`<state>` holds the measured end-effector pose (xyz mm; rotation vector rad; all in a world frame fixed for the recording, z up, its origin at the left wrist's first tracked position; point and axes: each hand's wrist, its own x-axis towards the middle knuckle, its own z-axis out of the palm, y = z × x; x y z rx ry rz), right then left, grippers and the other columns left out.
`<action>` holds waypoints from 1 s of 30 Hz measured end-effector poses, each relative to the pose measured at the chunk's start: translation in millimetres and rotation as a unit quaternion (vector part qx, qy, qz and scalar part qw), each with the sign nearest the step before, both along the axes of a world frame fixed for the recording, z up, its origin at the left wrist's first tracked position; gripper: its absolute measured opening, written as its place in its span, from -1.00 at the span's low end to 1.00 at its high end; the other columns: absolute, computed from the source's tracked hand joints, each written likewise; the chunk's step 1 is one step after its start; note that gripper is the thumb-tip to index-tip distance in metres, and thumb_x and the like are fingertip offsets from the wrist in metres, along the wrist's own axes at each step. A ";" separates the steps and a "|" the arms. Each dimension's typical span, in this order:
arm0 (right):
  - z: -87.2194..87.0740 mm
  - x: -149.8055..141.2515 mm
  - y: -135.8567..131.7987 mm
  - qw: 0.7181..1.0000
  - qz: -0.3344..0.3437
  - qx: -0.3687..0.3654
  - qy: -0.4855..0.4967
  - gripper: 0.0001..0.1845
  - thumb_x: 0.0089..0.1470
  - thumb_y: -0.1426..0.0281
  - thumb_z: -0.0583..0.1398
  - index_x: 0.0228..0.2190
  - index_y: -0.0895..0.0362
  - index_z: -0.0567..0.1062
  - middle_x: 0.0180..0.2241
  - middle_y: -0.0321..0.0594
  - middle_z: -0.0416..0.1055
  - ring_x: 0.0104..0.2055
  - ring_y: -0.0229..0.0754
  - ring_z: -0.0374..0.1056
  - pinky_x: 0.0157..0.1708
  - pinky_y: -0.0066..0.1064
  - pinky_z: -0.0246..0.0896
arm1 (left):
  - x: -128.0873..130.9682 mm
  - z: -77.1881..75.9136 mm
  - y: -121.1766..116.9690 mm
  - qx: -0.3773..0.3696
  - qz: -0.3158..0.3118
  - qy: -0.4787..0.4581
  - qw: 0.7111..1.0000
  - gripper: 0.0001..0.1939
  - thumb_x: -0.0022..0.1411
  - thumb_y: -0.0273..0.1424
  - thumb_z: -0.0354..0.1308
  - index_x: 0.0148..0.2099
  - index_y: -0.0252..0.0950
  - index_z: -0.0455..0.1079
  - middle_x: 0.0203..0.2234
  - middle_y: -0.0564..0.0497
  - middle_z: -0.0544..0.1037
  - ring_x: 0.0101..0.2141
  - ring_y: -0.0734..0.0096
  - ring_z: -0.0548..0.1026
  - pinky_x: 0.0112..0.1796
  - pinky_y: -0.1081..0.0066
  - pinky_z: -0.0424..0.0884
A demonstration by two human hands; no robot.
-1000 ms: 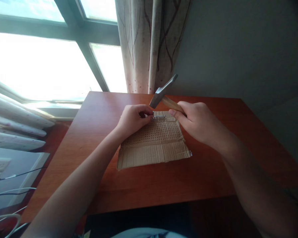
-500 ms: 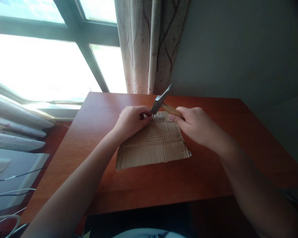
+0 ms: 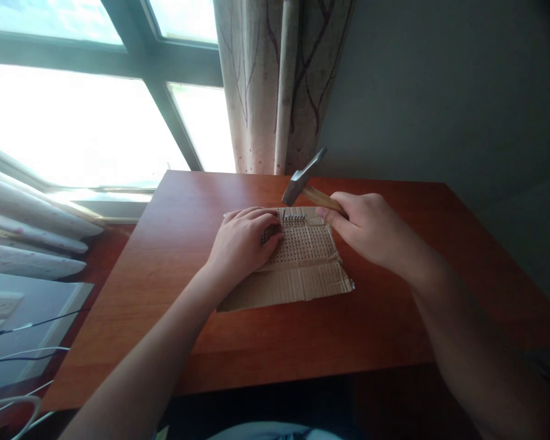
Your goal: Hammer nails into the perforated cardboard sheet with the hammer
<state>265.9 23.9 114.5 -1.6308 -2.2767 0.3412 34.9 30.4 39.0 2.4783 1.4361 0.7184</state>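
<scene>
A brown cardboard piece [image 3: 297, 278] with rows of small holes lies on the table. Near its far edge stands a short row of nails [image 3: 295, 217]; the leftmost rises higher than the others. My left hand [image 3: 245, 238] rests on the left part of the cardboard, thumb apart from the fingers, with nothing seen in it; it hides that side of the holes. My right hand [image 3: 364, 223] is closed round the wooden handle of a hammer [image 3: 302, 178], whose metal head hangs just above the leftmost nail, apart from it.
The reddish wooden table [image 3: 275, 342] reaches to a patterned curtain [image 3: 261, 91] and a grey wall [image 3: 440, 91] behind. A bright window [image 3: 73, 122] is at the left. Cables [image 3: 22, 357] and a wall socket [image 3: 0, 305] are low on the left.
My left hand has let go of the nail at the row's left end and opened onto the cardboard. The hammer came down to that nail, then rose a little.
</scene>
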 end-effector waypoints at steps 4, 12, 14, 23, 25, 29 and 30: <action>1.3 -5.3 1.2 1.000 -0.008 0.007 -0.003 -0.59 0.29 0.18 0.08 -0.54 0.08 0.17 -0.61 -0.35 0.20 -0.56 -0.30 0.04 -0.49 -0.36 -0.17 | -2.0 -1.7 0.4 -0.001 0.001 -0.002 1.000 -0.80 0.29 -0.28 0.18 -0.06 -0.16 0.52 0.07 0.04 0.57 0.07 0.16 0.51 0.08 0.16 0.40; -10.4 -11.0 3.8 0.999 -0.004 -0.030 -0.024 -0.60 0.29 0.15 0.07 -0.52 0.09 0.22 -0.58 -0.32 0.28 -0.54 -0.28 0.13 -0.48 -0.35 -0.17 | -0.9 0.3 -2.5 0.008 0.005 0.000 1.000 -0.81 0.29 -0.27 0.18 -0.09 -0.16 0.54 0.06 0.03 0.58 0.07 0.14 0.51 0.08 0.12 0.38; -10.1 -11.7 3.9 1.000 -0.011 -0.018 -0.023 -0.60 0.30 0.16 0.06 -0.52 0.08 0.21 -0.59 -0.32 0.27 -0.54 -0.28 0.13 -0.47 -0.35 -0.18 | -1.2 -0.6 -2.6 0.008 0.004 -0.002 1.000 -0.80 0.30 -0.28 0.17 -0.07 -0.15 0.54 0.08 0.04 0.57 0.08 0.13 0.50 0.09 0.11 0.38; -21.1 -11.2 6.3 0.998 0.002 -0.036 -0.051 -0.63 0.30 0.14 0.05 -0.47 0.08 0.30 -0.50 -0.22 0.42 -0.46 -0.20 0.27 -0.44 -0.35 -0.11 | -0.7 1.0 -2.1 0.010 0.003 0.001 1.000 -0.80 0.30 -0.26 0.17 -0.09 -0.17 0.54 0.04 -0.02 0.59 0.07 0.12 0.52 0.07 0.10 0.38; -21.3 -11.3 5.5 0.998 -0.003 -0.032 -0.050 -0.63 0.30 0.14 0.05 -0.47 0.08 0.29 -0.52 -0.23 0.40 -0.48 -0.21 0.26 -0.44 -0.35 -0.11 | -0.7 1.0 -2.1 0.009 0.003 -0.002 1.000 -0.80 0.30 -0.26 0.17 -0.08 -0.16 0.54 0.05 -0.01 0.59 0.06 0.12 0.52 0.07 0.10 0.38; -21.7 -13.2 4.7 0.997 0.000 -0.042 -0.057 -0.65 0.30 0.17 0.06 -0.47 0.09 0.31 -0.50 -0.21 0.42 -0.46 -0.20 0.28 -0.44 -0.35 -0.12 | -1.4 -0.6 -2.0 0.010 0.001 -0.002 1.000 -0.80 0.30 -0.27 0.17 -0.07 -0.16 0.53 0.06 0.00 0.58 0.08 0.13 0.51 0.08 0.12 0.38; -21.9 -13.4 4.7 0.997 0.002 -0.043 -0.056 -0.65 0.30 0.17 0.06 -0.47 0.09 0.31 -0.49 -0.21 0.42 -0.45 -0.20 0.28 -0.44 -0.36 -0.12 | -1.6 -1.0 -1.9 0.010 0.001 -0.002 1.000 -0.80 0.30 -0.27 0.17 -0.07 -0.16 0.53 0.06 0.00 0.58 0.08 0.13 0.51 0.08 0.12 0.38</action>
